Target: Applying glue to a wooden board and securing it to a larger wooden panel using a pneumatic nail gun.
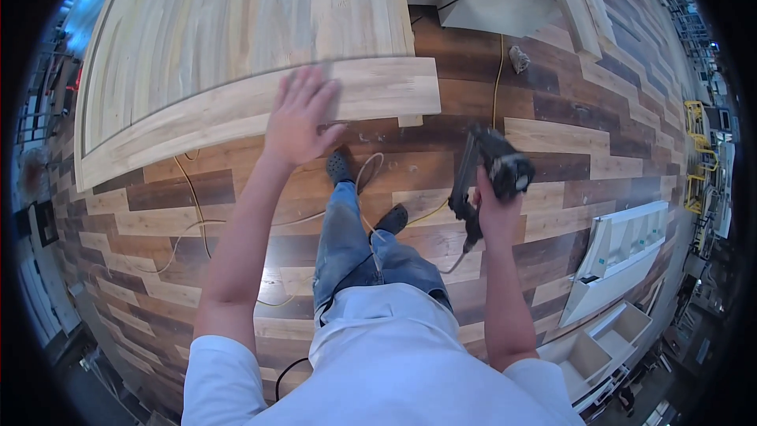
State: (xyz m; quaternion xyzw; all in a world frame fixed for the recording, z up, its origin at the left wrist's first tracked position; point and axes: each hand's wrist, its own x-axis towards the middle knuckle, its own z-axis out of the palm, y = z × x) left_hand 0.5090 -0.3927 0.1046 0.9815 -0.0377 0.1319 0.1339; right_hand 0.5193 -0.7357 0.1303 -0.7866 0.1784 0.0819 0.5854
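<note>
A pale wooden board (386, 88) runs along the near edge of a large wooden panel (260, 8) made of light vertical strips. My left hand (296, 122) is stretched out with fingers spread, over or on the board; its fingertips are a little blurred, and I cannot tell if they touch it. In my right hand (497, 209) is a black nail gun (505, 164), gripped by its handle to the right of the board's end and held apart from it. An air hose (455, 263) leads away from the bottom of its grip.
Yellow and tan hoses (193, 197) trail across the wood-plank floor (556, 138). A white cabinet-like box (489, 4) and long boards (568, 0) lie at the far right. White framed pieces (623, 241) and an open wooden box (595, 355) rest at the near right.
</note>
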